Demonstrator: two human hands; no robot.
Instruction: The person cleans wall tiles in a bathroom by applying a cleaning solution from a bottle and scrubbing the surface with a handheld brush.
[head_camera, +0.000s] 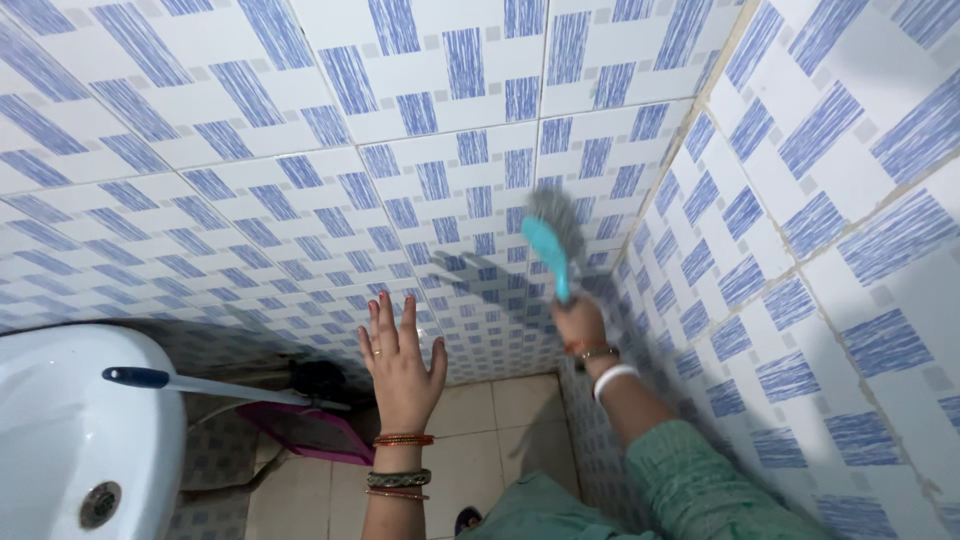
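The right hand (580, 325) grips 1 turquoise scrubbing brush (553, 240), its bristles against the tiled wall (300, 120) near the corner. The left hand (400, 360) is spread flat, fingers apart, empty. Lower left: 1 white sink (60, 420), 1 blue-handled tool (200, 385).

Head camera: worn on the person's head, the only view.
Facing: forward and down into the tiled wall corner (640, 230).
Nearness: close, at arm's reach of the walls.
Lower edge: floor (500, 440) and white sink (60, 420).
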